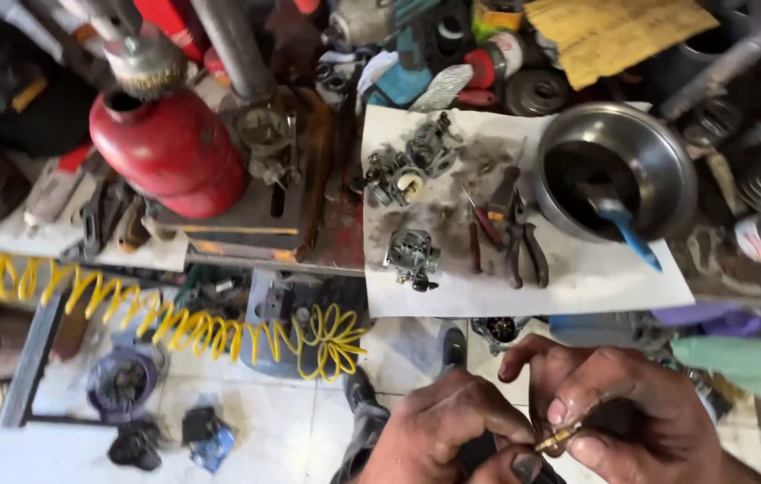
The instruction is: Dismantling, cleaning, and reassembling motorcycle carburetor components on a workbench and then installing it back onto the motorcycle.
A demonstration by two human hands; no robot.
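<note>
Down at the bottom right of the frame, the two hands meet over the floor tiles, in front of the workbench. The right hand (622,408) pinches a small brass part (556,438) between thumb and forefinger, fingers closed tight on it; the part points down and left, its tip just beside the left thumb. The left hand (448,430) is curled into a loose fist, its thumb and fingers pressed together just below the brass part; whether it grips anything I cannot tell.

Above the hands, in the middle of the frame, a white sheet (578,278) lies on the bench. On it rest several grey carburetor pieces (412,255), a pair of pliers (524,242) and a metal bowl (658,161) with a blue-handled brush (627,229) in it. At the upper left stands a red tank (174,148), and below it a yellow coiled hose (174,314) hangs across the left half.
</note>
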